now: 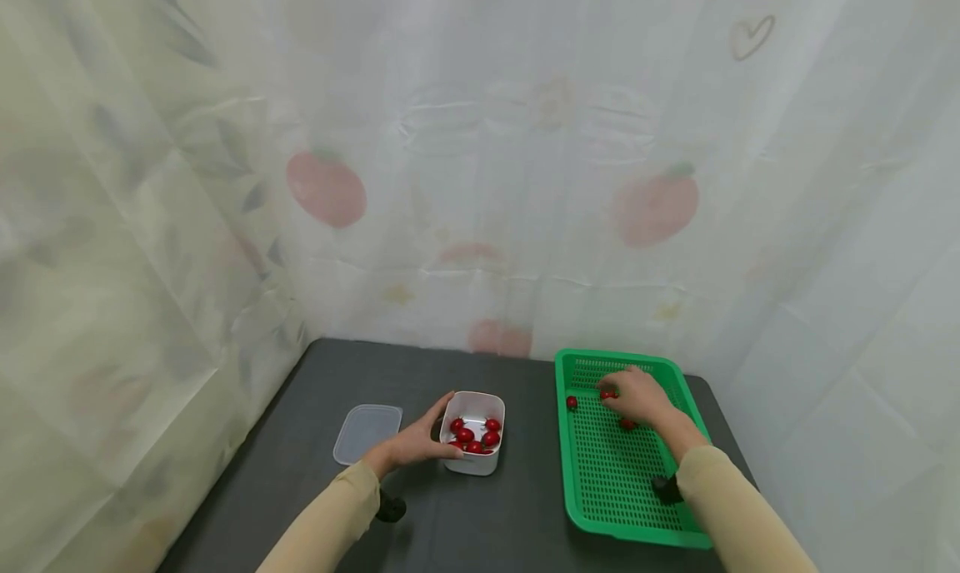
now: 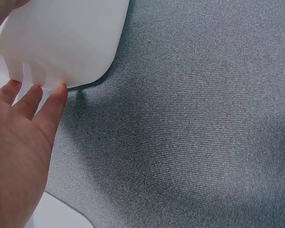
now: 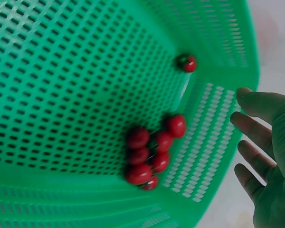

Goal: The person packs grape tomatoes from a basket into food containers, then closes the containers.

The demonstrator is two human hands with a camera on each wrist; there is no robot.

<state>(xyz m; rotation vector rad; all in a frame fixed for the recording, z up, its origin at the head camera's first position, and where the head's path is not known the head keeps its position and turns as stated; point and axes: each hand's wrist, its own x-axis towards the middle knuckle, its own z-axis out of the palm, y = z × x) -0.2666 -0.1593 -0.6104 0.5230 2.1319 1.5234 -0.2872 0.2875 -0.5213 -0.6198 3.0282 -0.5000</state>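
My left hand (image 1: pixel 415 441) holds a white plastic box (image 1: pixel 471 466) at its left side, thumb near the front rim and fingers toward the back. Several red cherry tomatoes (image 1: pixel 465 435) lie inside the box. In the left wrist view, fingertips (image 2: pixel 61 90) touch the wall of the box. My right hand (image 1: pixel 637 396) is over the far part of a green basket (image 1: pixel 572 473). In the right wrist view its fingers are spread apart, holding nothing. Below them, several cherry tomatoes (image 3: pixel 138 174) cluster in a basket corner, and another tomato (image 3: pixel 189 63) lies apart.
A translucent lid (image 1: pixel 367 434) lies on the dark grey tabletop (image 1: pixel 510 515), left of the box. A pale printed curtain (image 1: pixel 480 181) hangs behind the table and along its sides. The basket's raised rim surrounds the loose tomatoes.
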